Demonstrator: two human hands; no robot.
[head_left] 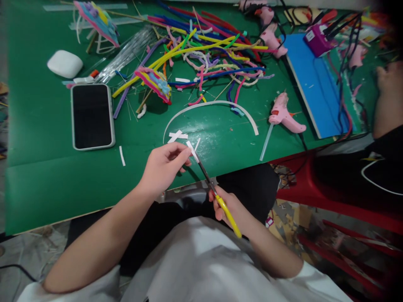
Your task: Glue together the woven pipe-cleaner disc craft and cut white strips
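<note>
My left hand (166,165) pinches a short white strip (192,150) between thumb and fingers, just over the table's near edge. In my right hand (231,209) is a pair of scissors (228,214) with yellow handles, its blades pointing up and left. The blade tips meet the lower end of the strip; whether they are closed on it I cannot tell. Beyond my hands lie crossed white strips (178,136) and a long curved white strip (214,103). One more small white piece (122,155) rests farther left.
A phone (93,116) and a white case (64,63) lie at left. Pipe cleaners (204,50) in many colours heap across the back of the green table (47,180). At right are a pink glue gun (285,114), a blue board (310,84), cables and another person's arm (390,100).
</note>
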